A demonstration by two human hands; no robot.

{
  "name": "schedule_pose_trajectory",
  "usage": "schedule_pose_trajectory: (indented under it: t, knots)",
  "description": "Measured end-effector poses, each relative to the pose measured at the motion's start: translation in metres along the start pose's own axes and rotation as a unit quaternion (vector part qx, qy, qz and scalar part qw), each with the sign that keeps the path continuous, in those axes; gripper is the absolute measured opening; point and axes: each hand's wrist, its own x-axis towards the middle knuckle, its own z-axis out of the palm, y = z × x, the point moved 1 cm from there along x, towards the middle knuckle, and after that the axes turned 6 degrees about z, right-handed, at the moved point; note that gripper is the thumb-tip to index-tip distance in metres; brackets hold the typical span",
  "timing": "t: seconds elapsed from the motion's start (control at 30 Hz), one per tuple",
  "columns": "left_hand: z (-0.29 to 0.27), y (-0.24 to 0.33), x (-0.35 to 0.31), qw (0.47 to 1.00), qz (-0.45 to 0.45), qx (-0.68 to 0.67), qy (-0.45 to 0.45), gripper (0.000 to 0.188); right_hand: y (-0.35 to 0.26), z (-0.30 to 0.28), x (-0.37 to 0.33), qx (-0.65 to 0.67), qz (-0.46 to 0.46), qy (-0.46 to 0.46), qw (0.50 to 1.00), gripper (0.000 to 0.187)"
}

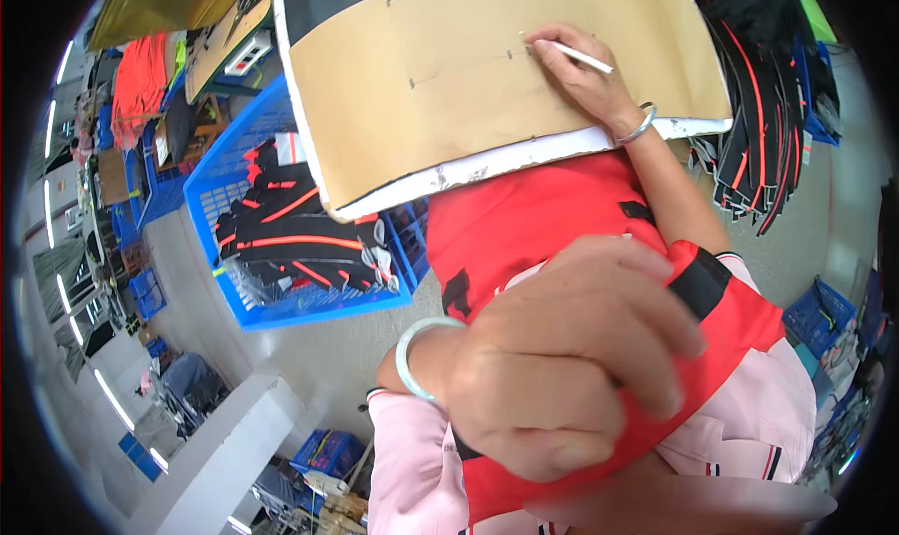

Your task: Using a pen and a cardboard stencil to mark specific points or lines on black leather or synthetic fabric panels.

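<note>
My right hand (585, 74) rests on a large brown cardboard sheet (449, 123), its fingers closed round a slim white pen (583, 58). Near the fingertips, a faint line and several small dark marks run across the sheet. A white-edged layer (487, 161) shows under the sheet's near side, and a dark panel (337, 3) borders its far left. Much closer to the camera, my left hand (552, 366) hangs in front of a red apron (534, 217), fingers curled in and partly blurred. Whatever it may hold is hidden.
To the left stands a blue plastic crate (234, 287) of black fabric pieces (300, 221) with orange-red stripes. More striped black pieces (758, 114) hang at the right beyond the board. Orange garments (140, 90) hang far left; a grey pillar (220, 460) rises lower left.
</note>
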Motion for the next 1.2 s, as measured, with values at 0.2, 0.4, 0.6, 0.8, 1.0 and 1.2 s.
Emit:
schedule_pose_trajectory:
  t: [0.2, 0.4, 0.6, 0.8, 1.0, 1.2]
  knots:
    - [0.0, 0.003, 0.019, 0.987, 0.048, -0.123, -0.091, 0.021, -0.011, 0.005, -0.002, -0.017, 0.0, -0.01, 1.0, 0.017]
    - [0.012, -0.003, 0.013, 0.952, 0.072, -0.293, 0.045, 0.015, -0.014, 0.0, -0.002, -0.02, 0.041, -0.024, 0.999, 0.016]
    - [0.009, -0.021, 0.024, 0.875, 0.004, -0.482, -0.042, 0.021, -0.01, -0.002, 0.0, -0.023, 0.016, -0.009, 1.0, 0.015]
    - [-0.003, -0.013, 0.019, 0.934, 0.074, -0.349, 0.02, 0.017, -0.014, -0.001, 0.0, -0.045, 0.007, -0.018, 0.999, 0.015]
    - [0.016, -0.004, 0.012, 0.945, 0.088, -0.224, 0.223, 0.018, -0.014, 0.001, -0.005, -0.051, 0.03, -0.023, 0.998, 0.015]
    - [0.0, -0.033, -0.001, 0.941, 0.04, -0.333, 0.035, 0.018, -0.011, 0.004, -0.004, -0.036, 0.01, -0.012, 0.999, 0.015]
